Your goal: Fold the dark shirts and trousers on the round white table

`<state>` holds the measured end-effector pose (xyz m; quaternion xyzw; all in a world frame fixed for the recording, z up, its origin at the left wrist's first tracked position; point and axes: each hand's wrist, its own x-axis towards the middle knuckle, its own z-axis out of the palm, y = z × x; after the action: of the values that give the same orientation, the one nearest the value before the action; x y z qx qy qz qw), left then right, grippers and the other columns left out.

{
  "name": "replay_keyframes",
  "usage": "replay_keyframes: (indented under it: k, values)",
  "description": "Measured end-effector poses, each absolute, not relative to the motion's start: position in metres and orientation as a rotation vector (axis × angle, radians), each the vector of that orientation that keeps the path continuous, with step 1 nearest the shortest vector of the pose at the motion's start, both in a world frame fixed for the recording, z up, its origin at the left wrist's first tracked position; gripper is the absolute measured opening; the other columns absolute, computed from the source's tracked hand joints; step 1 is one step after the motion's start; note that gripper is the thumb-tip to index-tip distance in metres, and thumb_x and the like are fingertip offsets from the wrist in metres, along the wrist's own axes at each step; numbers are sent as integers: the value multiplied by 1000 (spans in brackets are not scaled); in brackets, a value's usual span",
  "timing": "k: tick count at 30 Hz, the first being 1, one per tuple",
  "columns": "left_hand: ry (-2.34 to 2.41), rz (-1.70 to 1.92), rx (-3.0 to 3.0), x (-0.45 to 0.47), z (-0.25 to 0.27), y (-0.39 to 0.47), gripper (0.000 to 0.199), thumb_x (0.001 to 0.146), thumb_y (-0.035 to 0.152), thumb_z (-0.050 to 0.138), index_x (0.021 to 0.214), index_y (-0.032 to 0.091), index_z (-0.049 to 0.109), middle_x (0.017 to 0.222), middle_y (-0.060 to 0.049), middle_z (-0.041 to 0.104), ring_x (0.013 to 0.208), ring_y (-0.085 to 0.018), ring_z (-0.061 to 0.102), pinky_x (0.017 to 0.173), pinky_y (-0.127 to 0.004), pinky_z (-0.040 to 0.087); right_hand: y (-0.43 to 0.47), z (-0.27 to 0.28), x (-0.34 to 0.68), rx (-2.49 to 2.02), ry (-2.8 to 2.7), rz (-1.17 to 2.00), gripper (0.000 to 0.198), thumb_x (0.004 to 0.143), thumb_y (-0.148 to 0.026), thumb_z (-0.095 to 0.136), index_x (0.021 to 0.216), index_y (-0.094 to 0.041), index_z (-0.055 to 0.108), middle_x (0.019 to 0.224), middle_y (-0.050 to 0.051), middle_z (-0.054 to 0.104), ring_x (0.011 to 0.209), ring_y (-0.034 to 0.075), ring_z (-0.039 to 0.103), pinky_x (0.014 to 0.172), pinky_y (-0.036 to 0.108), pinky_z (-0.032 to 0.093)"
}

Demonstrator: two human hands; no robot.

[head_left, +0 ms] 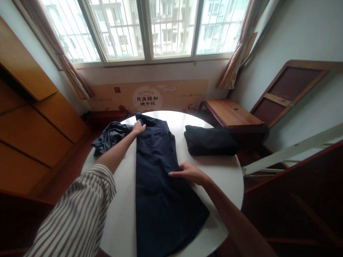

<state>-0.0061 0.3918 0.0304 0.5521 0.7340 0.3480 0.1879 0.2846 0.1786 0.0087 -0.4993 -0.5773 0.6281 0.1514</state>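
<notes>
A dark navy garment (158, 180) lies lengthwise over the round table, folded in half and widening to a curved hem near me. Whether it is a dress or a long top, I cannot tell. My left hand (139, 128) is closed on its far left corner, where the cloth bunches a little. Halfway down the right edge, my right hand (190, 173) pinches the garment, thumb on top and fingers partly hidden beneath the cloth. A folded black cloth bundle (210, 141) sits to the right. Crumpled grey-blue clothing (111, 135) lies at the left, beyond my left forearm.
The round white table (119, 216) carries all the clothing. A wooden side table (234, 114) stands behind it at the right, near a leaning wooden frame (293, 86). Orange-brown cabinets (27, 138) line the left wall. A barred window (149, 26) spans the back.
</notes>
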Motion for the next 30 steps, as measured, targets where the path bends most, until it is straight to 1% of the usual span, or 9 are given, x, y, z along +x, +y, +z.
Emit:
replay_keyframes:
  k: [3,5,7,11,16,19,22,25,30]
  values:
    - [2040,871,1720,0,19,357,59,83,26,66,133,1,47,146,-30,42,140,-36,40,113,-37,31,165,15,295,-1229,-1699,1864,42,63,-37,87,93,-15,69,80,2,72,71,16,65,58,22,52]
    - [2059,744,1853,-2,10,326,66,86,31,64,141,3,41,152,-30,34,143,-38,35,115,-42,29,149,18,303,-1109,-1712,1877,61,59,-26,86,116,-18,66,105,4,73,95,21,67,80,30,56]
    - [2084,618,1949,-8,1,291,72,87,35,63,146,4,35,150,-31,36,141,-40,37,114,-46,30,129,20,312,-1081,-1742,1829,73,59,-19,83,128,-20,60,120,6,69,110,25,63,98,37,51]
    - [1984,594,1975,-20,-11,239,79,87,41,64,149,6,28,134,-26,53,129,-34,52,109,-44,39,86,15,319,-1113,-1652,1742,62,74,-29,74,133,-21,58,132,9,64,122,27,58,112,46,39]
    - [1863,663,2032,-23,-5,214,64,85,26,64,142,12,38,119,-16,61,115,-28,60,103,-41,45,44,-1,308,-1045,-1424,1851,64,79,-48,69,136,-24,54,127,8,66,122,27,59,107,44,45]
    - [1885,742,2223,-10,8,198,44,86,22,61,129,12,52,118,-16,60,112,-29,60,103,-41,44,38,-4,313,-1103,-1618,1779,56,79,-56,68,123,-21,63,117,8,70,116,27,62,104,42,47]
    - [1691,678,2349,23,22,173,25,94,34,53,108,16,64,104,-13,65,93,-25,66,89,-36,49,54,7,328,-1363,-1860,1749,51,84,-65,59,95,-16,68,81,9,74,80,25,72,73,36,59]
    - [1546,448,2339,69,31,155,44,97,54,43,85,19,68,83,-11,68,80,-25,68,78,-33,48,97,25,334,-1609,-1971,1399,52,86,-66,55,71,-16,63,57,7,66,47,18,63,46,26,48]
    - [1609,148,2247,135,28,163,59,87,70,48,77,17,72,83,-18,71,90,-32,69,79,-35,49,207,51,293,-1512,-2045,784,35,92,-41,58,73,-14,69,71,9,72,65,19,69,62,25,51]
